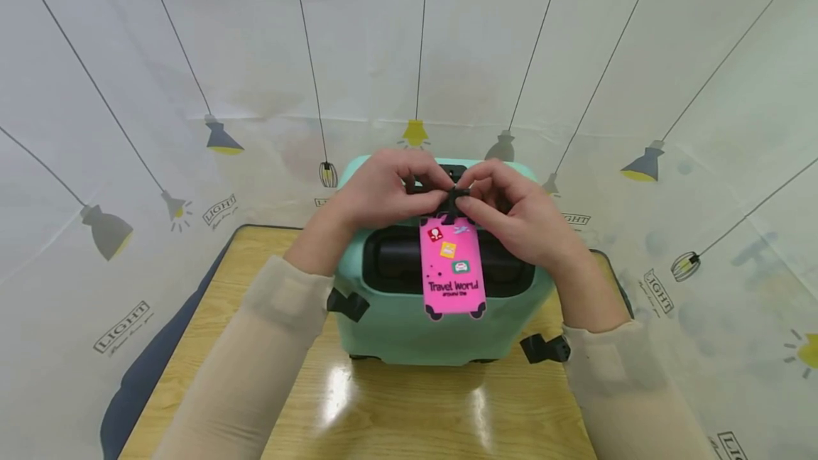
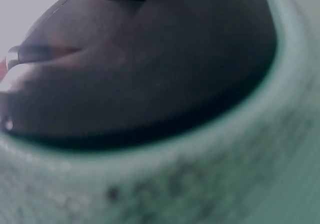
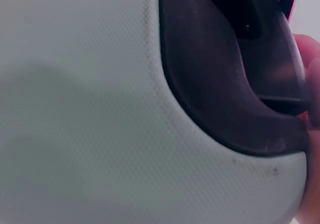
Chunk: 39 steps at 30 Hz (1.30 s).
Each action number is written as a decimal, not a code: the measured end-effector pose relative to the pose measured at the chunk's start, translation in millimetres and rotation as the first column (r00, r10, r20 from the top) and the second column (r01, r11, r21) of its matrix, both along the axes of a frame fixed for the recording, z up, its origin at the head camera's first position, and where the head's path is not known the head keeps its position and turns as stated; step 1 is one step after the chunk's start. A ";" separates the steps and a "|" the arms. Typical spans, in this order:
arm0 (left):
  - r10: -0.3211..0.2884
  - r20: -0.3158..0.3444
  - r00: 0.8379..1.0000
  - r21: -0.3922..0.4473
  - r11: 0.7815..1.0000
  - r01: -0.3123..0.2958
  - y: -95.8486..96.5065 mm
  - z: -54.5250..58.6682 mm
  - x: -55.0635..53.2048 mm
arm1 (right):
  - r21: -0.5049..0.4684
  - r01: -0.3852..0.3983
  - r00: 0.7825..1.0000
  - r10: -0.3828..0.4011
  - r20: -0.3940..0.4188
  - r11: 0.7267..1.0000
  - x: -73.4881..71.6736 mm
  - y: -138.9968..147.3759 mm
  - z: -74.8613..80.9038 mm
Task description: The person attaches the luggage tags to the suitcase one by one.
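A mint-green suitcase (image 1: 434,336) stands upright on the table, with a black recessed panel (image 1: 393,261) facing me. Over that panel hangs a pink luggage tag (image 1: 450,268) shaped like a little suitcase, lettered "Travel World". Its black strap (image 1: 455,201) is at the suitcase's top handle. My left hand (image 1: 390,190) pinches the strap from the left, thumb and forefinger together. From the other side my right hand (image 1: 511,211) pinches it too, fingertips close to the left ones. The fingers partly hide the strap's end and the handle.
Under the suitcase is a wooden table (image 1: 383,410) with dark rounded edging. A pale curtain (image 1: 358,34) printed with hanging lamps surrounds it at the back and sides. Black wrist-camera mounts (image 1: 348,304) stick out beneath both wrists, near the suitcase's sides.
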<state>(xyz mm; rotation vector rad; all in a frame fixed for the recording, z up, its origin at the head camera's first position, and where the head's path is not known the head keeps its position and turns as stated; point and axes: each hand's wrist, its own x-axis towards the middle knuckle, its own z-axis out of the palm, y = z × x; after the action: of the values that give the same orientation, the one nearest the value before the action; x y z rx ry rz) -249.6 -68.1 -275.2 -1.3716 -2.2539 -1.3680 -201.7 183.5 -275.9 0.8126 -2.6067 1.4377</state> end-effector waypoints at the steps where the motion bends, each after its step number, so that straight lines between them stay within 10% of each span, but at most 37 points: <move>1: -0.001 0.005 1.000 0.002 1.000 0.001 0.1 0.3 0.2 | 0.004 0.002 1.000 -0.002 0.002 1.000 -0.1 -0.2 0.0; 11: 0.072 0.141 0.987 -0.088 0.994 -0.060 1.4 4.4 2.9 | 0.027 0.010 1.000 -0.010 0.011 1.000 0.6 -1.7 0.6; 39: 0.041 0.151 0.988 -0.059 0.998 -0.033 -0.8 2.9 2.8 | -0.060 0.024 0.995 -0.017 0.101 0.998 6.0 0.6 4.2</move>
<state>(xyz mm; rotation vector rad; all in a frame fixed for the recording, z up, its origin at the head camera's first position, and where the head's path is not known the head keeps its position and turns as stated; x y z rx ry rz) -246.8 -69.0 -272.3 -1.2747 -2.4192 -1.4541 -195.7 184.1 -271.7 0.7225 -2.6189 1.5850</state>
